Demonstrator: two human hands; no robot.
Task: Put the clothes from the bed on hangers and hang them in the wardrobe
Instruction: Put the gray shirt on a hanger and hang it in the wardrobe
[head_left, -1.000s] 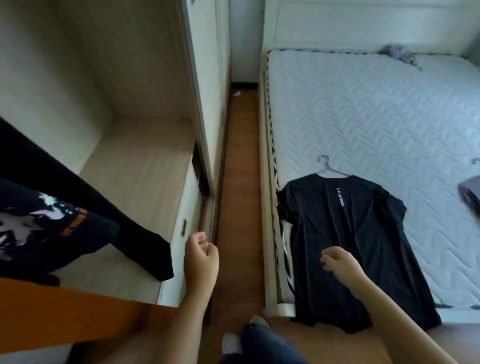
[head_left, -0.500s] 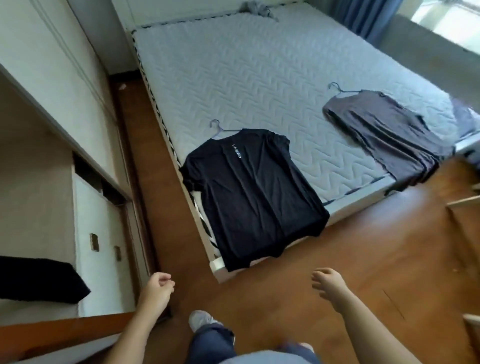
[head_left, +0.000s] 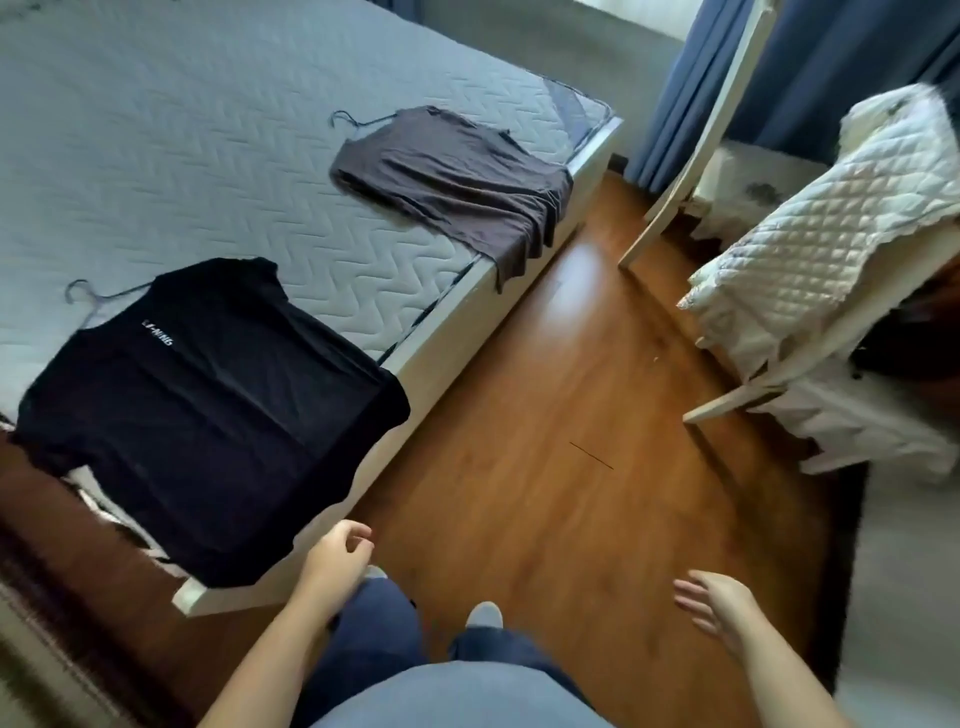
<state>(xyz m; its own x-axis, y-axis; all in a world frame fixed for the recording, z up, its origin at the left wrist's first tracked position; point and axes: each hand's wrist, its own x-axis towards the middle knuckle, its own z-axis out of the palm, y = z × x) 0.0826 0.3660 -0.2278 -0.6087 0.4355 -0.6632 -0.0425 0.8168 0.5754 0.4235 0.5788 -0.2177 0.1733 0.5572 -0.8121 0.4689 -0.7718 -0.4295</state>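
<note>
Black shirt (head_left: 208, 415) on its hanger (head_left: 98, 301) lies at the bed (head_left: 208, 156) corner; grey shirt (head_left: 452, 176) lies further along. Left hand (head_left: 337, 561) loosely curled, empty. Right hand (head_left: 719, 605) open, empty.

Glossy wood floor (head_left: 545, 467), blue curtains (head_left: 831, 67)

A home bedroom — quilted bed (head_left: 218, 156), blue curtains (head_left: 810, 62), wooden floor (head_left: 545, 415).

The bed (head_left: 218, 135) runs off the top and left edges. Each hanger's (head_left: 98, 301) shoulders are hidden inside its shirt. The black shirt's (head_left: 208, 415) small lettering is blurred.
</note>
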